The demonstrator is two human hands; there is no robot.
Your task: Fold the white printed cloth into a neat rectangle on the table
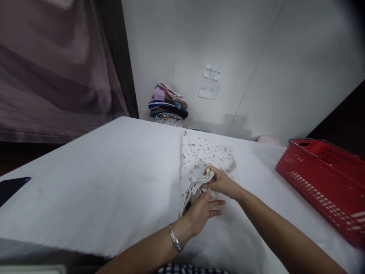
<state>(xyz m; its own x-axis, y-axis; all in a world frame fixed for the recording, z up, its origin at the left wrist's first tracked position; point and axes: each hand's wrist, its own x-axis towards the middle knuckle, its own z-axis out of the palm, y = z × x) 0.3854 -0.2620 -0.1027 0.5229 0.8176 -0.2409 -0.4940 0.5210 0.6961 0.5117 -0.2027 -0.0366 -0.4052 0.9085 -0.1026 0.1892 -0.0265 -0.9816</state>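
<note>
A white cloth piece with small dark prints lies folded on the white table, its near edge lifted and bunched in layers. My right hand pinches that gathered edge between thumb and fingers. Just below and to the left, my left hand rests against the bunched layers with its fingers stretched out to the right. A silver bracelet circles the left wrist. Whether the cloth is a garment cannot be made out.
A red plastic basket stands at the right of the white table. Folded clothes are stacked beyond the back edge by the wall. A black flat object lies at the left edge. A pinkish curtain hangs at the left.
</note>
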